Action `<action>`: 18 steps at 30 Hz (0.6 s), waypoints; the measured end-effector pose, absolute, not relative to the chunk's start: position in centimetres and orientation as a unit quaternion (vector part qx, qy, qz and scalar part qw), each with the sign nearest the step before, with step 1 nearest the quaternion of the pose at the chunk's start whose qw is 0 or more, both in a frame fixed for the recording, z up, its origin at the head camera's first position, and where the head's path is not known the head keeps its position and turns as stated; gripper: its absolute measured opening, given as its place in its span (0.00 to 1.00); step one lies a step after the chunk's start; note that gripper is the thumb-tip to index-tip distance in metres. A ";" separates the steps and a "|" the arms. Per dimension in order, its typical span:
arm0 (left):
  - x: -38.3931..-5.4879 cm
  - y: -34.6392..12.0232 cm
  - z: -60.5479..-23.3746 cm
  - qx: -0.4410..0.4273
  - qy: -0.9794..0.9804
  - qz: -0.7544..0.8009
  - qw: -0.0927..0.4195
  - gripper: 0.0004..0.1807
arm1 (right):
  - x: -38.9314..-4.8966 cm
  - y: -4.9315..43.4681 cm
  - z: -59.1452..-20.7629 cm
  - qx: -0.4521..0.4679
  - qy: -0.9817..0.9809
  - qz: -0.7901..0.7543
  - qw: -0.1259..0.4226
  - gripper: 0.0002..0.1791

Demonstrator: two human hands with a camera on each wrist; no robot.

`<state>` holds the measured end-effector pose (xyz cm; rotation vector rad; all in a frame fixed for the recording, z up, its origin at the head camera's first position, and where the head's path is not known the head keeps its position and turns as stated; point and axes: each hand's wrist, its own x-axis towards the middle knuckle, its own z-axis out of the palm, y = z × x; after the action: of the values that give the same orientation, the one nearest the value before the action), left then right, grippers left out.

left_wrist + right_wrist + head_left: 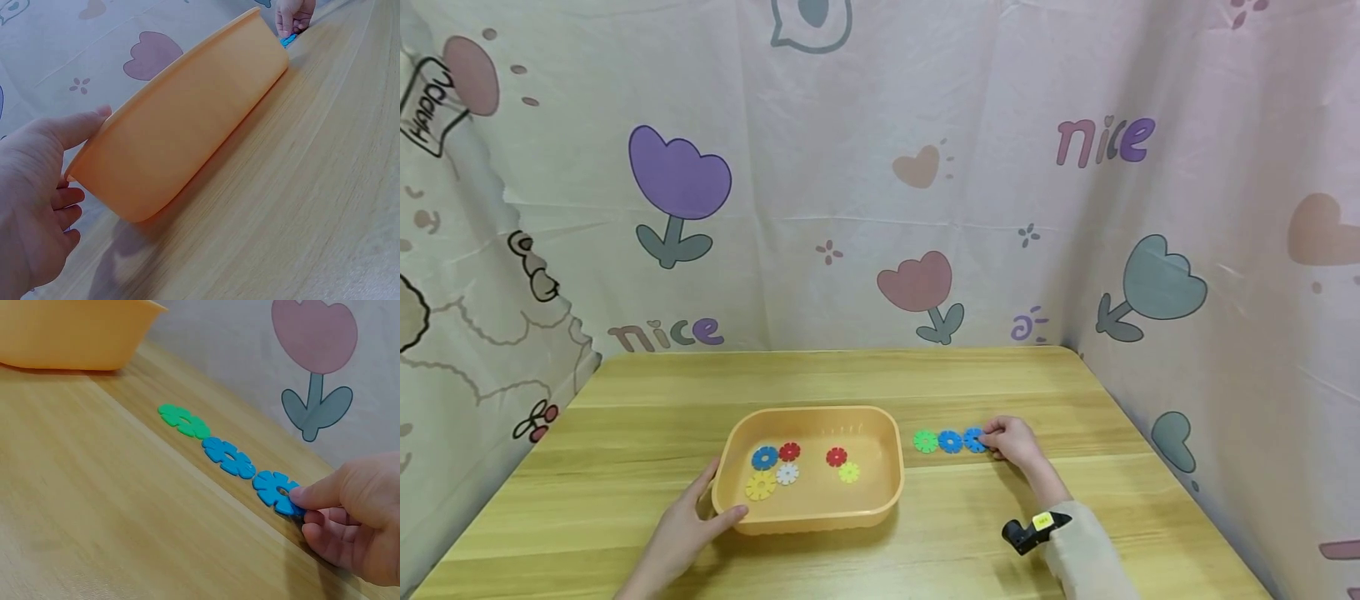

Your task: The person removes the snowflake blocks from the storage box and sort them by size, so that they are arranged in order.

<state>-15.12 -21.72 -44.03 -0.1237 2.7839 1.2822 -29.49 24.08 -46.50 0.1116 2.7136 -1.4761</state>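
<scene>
An orange plastic basin (pixel 811 515) stands on the table, with several notched snowflake discs lying inside, among them a blue disc (pixel 764 458) and a yellow disc (pixel 761 485). My left hand (pixel 683 527) grips its left end, thumb over the rim and fingers beneath it, as the left wrist view shows. To the right of the basin, a green disc (pixel 184 420) and a blue disc (pixel 228 457) lie flat in a row. At the row's right end, my right hand (pixel 356 515) pinches another blue disc (pixel 273 489) between thumb and fingers, close beside the middle one.
The wooden table (pixel 970 533) reaches back to a patterned cloth (pixel 820 283) hung behind it and along both sides. A black wrist camera (pixel 1030 532) sits on the right sleeve (pixel 1086 550).
</scene>
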 end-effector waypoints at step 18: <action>-15.1 -21.6 -43.9 -0.045 0.909 0.413 0.040 0.52 | -29.3 24.3 -46.3 0.041 0.870 -0.490 0.026 0.08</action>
<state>-15.14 -21.64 -43.92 -0.1389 2.7847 1.2664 -29.30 24.27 -46.30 0.1281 2.6895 -1.5151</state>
